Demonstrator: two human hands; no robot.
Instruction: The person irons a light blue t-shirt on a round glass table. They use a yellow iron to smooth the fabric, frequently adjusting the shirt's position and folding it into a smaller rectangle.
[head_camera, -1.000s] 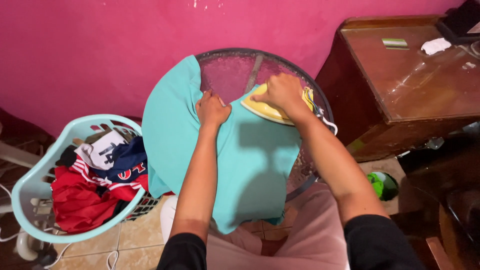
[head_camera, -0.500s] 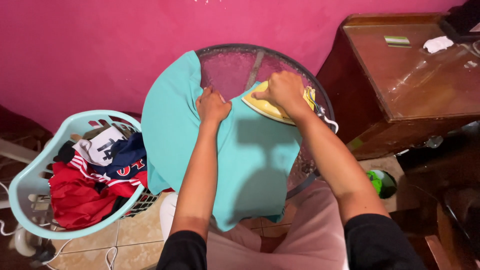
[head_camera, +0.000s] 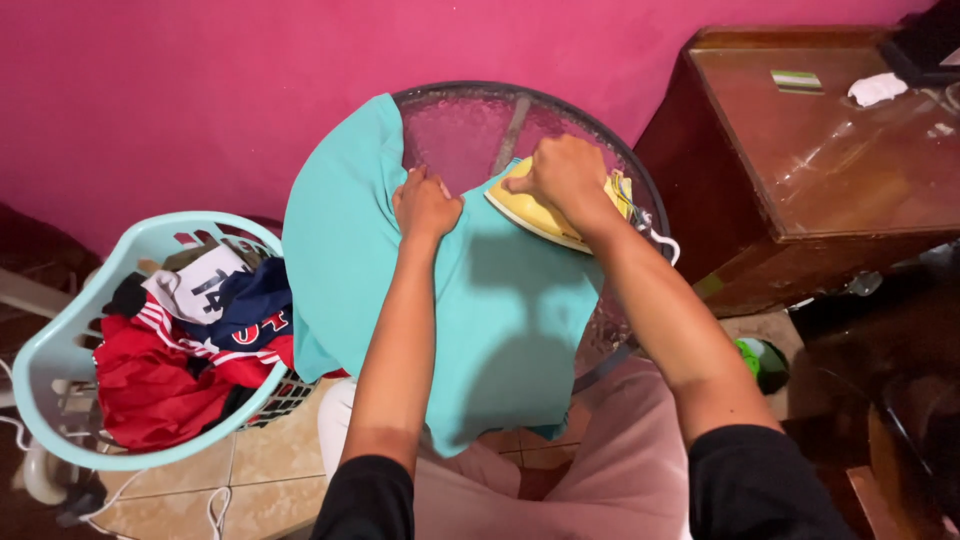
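Right hand (head_camera: 566, 176) wrapped around the handle of a yellow iron (head_camera: 540, 212), pressed on a turquoise garment (head_camera: 500, 310) draped over a round glass table (head_camera: 480, 125). Left hand (head_camera: 424, 205) flat on the cloth just beside it. Laundry basket (head_camera: 60, 350) at left, wooden cabinet (head_camera: 830, 170) right.

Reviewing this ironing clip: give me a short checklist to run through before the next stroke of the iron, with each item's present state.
1. Right hand grips the yellow iron: ok, fingers closed over its handle.
2. Left hand clear of the iron: ok, it presses the turquoise shirt beside the iron, apart from it.
3. Shirt flat ahead of the iron: cannot tell, the hands hide that patch.
4. Shirt supported: ok, it drapes over the round glass table, with part hanging off the near edge.
5. Cord free: cannot tell, only a short white stretch shows at the table edge.
6. Laundry basket out of the way: ok, it stands on the floor, left of the table.
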